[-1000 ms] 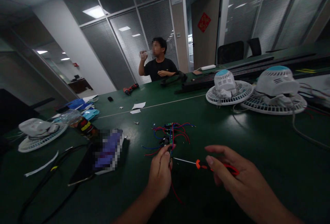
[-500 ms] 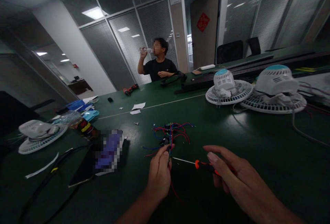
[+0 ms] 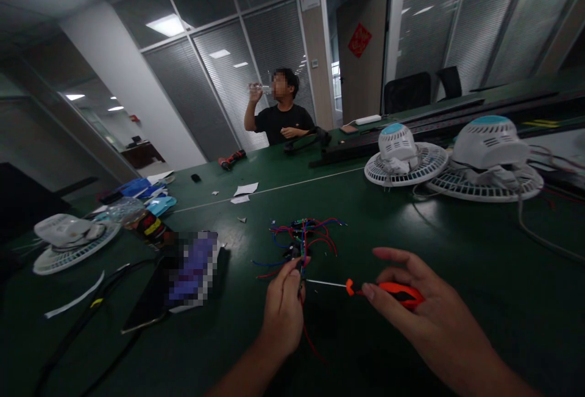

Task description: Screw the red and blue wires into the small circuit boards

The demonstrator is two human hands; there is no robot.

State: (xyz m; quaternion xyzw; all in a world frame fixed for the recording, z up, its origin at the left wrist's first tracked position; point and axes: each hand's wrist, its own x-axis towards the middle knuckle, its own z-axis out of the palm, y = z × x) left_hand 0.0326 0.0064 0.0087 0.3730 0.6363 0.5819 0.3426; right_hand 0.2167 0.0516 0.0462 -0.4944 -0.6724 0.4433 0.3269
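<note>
My left hand (image 3: 284,305) pinches a small dark part with red and blue wires coming off it; most of that part hides behind the fingers. Just beyond lies a cluster of wired circuit boards (image 3: 300,235), its red and blue leads spread over the table. In my right hand (image 3: 425,312) is an orange and black screwdriver (image 3: 397,293), its handle between the thumb and the curled fingers, with the index finger lifted off. The screwdriver's thin shaft points left, and its tip reaches the part at my left fingertips.
A green table (image 3: 365,226) spans the view. White fan housings (image 3: 489,147) stand at the right, another (image 3: 68,238) at the left. A phone (image 3: 159,293), a black cable (image 3: 86,299) and paper scraps (image 3: 245,189) lie around. Across the table, a person (image 3: 283,117) drinks from a bottle.
My right hand's fingers have shifted on the screwdriver: the index finger has lifted away, and more of the orange handle shows. My left hand stays in place.
</note>
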